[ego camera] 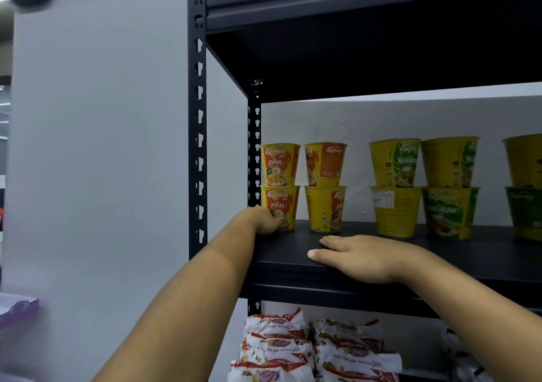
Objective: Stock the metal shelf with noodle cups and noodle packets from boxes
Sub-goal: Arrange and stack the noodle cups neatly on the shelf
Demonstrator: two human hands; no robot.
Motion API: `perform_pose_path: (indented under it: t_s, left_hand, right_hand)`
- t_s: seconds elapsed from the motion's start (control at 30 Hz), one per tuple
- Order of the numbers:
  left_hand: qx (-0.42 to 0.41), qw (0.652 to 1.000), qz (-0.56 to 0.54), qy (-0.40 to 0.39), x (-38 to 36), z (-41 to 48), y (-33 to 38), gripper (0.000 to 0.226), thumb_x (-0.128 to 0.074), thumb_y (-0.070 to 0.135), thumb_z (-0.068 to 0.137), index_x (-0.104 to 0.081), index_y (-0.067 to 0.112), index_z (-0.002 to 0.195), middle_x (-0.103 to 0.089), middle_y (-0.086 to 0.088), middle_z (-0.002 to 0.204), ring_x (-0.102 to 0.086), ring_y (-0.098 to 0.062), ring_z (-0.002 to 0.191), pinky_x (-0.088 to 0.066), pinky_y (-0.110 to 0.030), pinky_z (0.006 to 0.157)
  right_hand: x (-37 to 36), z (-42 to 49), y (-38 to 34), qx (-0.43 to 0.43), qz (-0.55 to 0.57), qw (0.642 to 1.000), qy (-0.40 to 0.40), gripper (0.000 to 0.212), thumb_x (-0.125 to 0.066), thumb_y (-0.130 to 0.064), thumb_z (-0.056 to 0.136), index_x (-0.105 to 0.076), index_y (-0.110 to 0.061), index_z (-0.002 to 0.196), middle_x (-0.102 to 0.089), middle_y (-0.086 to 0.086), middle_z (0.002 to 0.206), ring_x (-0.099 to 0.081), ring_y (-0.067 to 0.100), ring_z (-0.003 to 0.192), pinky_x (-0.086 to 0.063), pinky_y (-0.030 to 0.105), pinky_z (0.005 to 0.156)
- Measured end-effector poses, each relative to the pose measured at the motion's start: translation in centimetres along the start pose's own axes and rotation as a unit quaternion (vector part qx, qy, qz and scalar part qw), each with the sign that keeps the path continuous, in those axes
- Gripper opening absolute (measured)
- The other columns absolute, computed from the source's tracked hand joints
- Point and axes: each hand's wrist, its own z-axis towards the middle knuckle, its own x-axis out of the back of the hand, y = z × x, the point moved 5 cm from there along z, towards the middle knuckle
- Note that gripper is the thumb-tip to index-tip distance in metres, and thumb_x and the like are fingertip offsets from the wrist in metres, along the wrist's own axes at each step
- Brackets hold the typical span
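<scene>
Ten cups [394, 161] stand far back on the shelf [475, 249], packets [275, 346] below; we judge more remain. Our left hand [262, 220] grips the lower-left cup [286, 202]; our right hand [360, 257] lies flat.

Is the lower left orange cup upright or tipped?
Upright: the lower cup sits flat on the shelf, with the upper cup squarely on it.

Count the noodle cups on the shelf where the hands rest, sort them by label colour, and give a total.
Orange-label Ayam cups: 4
Green-label vegetarian cups: 6 (the rightmost stack is partly cut off by the frame edge)
Total: 10
</scene>
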Motion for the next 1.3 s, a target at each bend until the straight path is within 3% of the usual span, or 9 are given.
perform_pose_path:
  t_s: [0.27,0.47,0.63,0.8,0.97,1.13,1.3]
  left_hand:
    - [-0.037,0.997,0.066,-0.029,0.8,-4.0,0.6,0.066,-0.055,0.060,0.099,-0.046,0.022,0.152,-0.053,-0.006,0.149,-0.050,-0.028,0.135,-0.038,-0.044,0.116]
    - [-0.126,0.988,0.089,-0.025,0.4,-8.3,2.0,0.068,-0.052,0.061,0.100,-0.042,0.023,0.155,-0.052,-0.003,0.151,-0.051,-0.024,0.134,-0.040,-0.039,0.113]
    - [-0.172,0.981,0.092,-0.026,-0.1,-10.2,2.8,0.072,-0.047,0.068,0.099,-0.042,0.025,0.156,-0.043,0.001,0.160,-0.043,-0.021,0.143,-0.034,-0.043,0.119]
    - [-0.170,0.982,0.069,-0.034,-0.6,-11.1,2.9,0.061,-0.044,0.064,0.102,-0.052,0.028,0.150,-0.050,0.001,0.155,-0.047,-0.022,0.139,-0.035,-0.042,0.117]
    - [-0.175,0.982,0.054,-0.052,-0.8,-11.7,3.3,0.052,-0.044,0.059,0.104,-0.062,0.029,0.142,-0.056,0.001,0.148,-0.052,-0.022,0.131,-0.038,-0.038,0.109]
    - [-0.173,0.983,0.042,-0.049,-0.9,-11.6,3.2,0.053,-0.044,0.059,0.104,-0.064,0.027,0.141,-0.059,0.000,0.146,-0.055,-0.022,0.127,-0.038,-0.033,0.098]
    - [-0.169,0.984,0.032,-0.052,-0.7,-11.7,2.9,0.053,-0.045,0.060,0.103,-0.064,0.028,0.141,-0.060,-0.001,0.144,-0.055,-0.022,0.126,-0.040,-0.034,0.099]
  right_hand:
    - [0.2,-0.2,-0.1,-0.001,0.014,1.000,0.010,0.082,-0.029,-0.080,0.093,-0.029,-0.033,0.160,-0.024,-0.008,0.167,-0.023,0.016,0.153,-0.020,0.037,0.121]
    - [0.4,-0.5,-0.1,-0.002,0.043,0.999,0.031,0.080,-0.037,-0.079,0.093,-0.035,-0.032,0.158,-0.027,-0.006,0.166,-0.025,0.017,0.152,-0.021,0.036,0.120]
    - [1.0,-0.4,0.1,-0.019,0.063,0.997,0.041,0.048,-0.046,-0.052,0.101,-0.059,-0.028,0.140,-0.050,-0.003,0.151,-0.045,0.017,0.137,-0.033,0.036,0.109]
    - [1.0,-0.3,0.4,-0.028,0.064,0.996,0.056,0.041,-0.047,-0.045,0.102,-0.066,-0.025,0.131,-0.057,-0.002,0.143,-0.050,0.017,0.130,-0.037,0.036,0.109]
    - [1.4,0.0,0.7,-0.042,0.085,0.992,0.079,0.051,-0.041,-0.057,0.103,-0.056,-0.031,0.144,-0.045,-0.007,0.157,-0.041,0.016,0.143,-0.031,0.033,0.111]
    - [2.0,2.0,1.5,-0.073,0.072,0.991,0.085,0.071,-0.035,-0.069,0.100,-0.040,-0.024,0.156,-0.036,-0.001,0.163,-0.035,0.021,0.148,-0.029,0.038,0.116]
    - [3.4,6.4,2.8,-0.136,0.116,0.977,0.119,0.090,-0.049,-0.077,0.088,-0.037,-0.020,0.156,-0.042,0.008,0.159,-0.045,0.031,0.141,-0.039,0.047,0.113]
